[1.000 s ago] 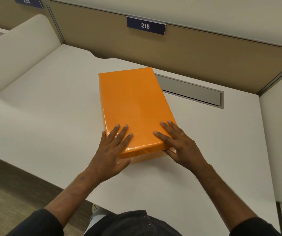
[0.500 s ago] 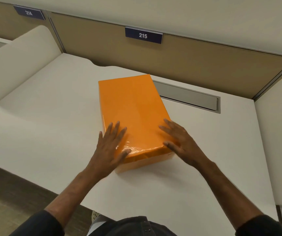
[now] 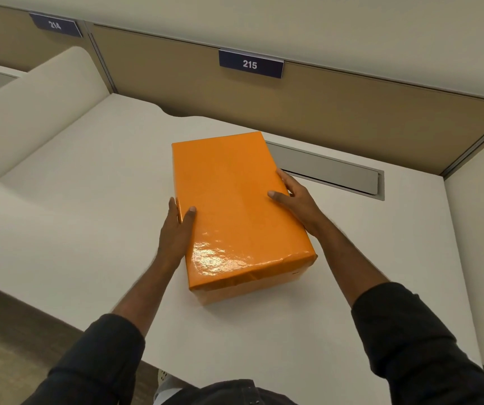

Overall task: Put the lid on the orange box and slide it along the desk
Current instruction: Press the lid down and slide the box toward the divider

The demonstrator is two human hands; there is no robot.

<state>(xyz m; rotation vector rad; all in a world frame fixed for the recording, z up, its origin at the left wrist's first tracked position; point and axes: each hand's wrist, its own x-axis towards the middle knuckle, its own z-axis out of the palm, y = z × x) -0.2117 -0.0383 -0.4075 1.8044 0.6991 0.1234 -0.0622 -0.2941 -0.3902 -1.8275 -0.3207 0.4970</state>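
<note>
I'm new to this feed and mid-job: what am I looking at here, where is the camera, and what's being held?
There is no machine: a person works bare-handed, and the one camera sits on their head, looking down. The left hand and right hand grip the long sides of the orange box, thumbs on top. Its lid is already on. The box rests on a white desk, in front of a grey slot, under a sign reading 215.

— What sort of place?
— An office or study hall: numbered carrels. Plates 214 (image 3: 55, 24) and 215 (image 3: 250, 64) hang on the tan partition (image 3: 351, 112).
— Anything else?
— White dividers (image 3: 39, 106) flank the bench (image 3: 89, 214); a cable hatch (image 3: 328, 171) lies along its far edge.
</note>
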